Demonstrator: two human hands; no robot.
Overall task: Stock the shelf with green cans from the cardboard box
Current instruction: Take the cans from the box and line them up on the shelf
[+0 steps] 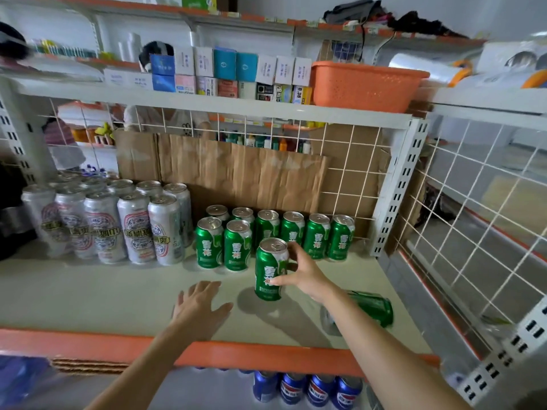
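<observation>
Left hand [202, 304] palm down, fingers spread; right hand [305, 270] (arm outstretched) round a green can [266, 260].

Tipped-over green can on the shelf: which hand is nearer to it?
Right. The right hand grips an upright green can just left of the tipped can, its forearm passing in front of it. The left hand, fingers spread, is farther left, beyond that upright can.

each green can [268, 261]: 雪花 | blue cans [319, 390]: Pepsi | yellow box [299, 94]: 0.38 | silver cans [136, 229]: txt unreadable
</observation>
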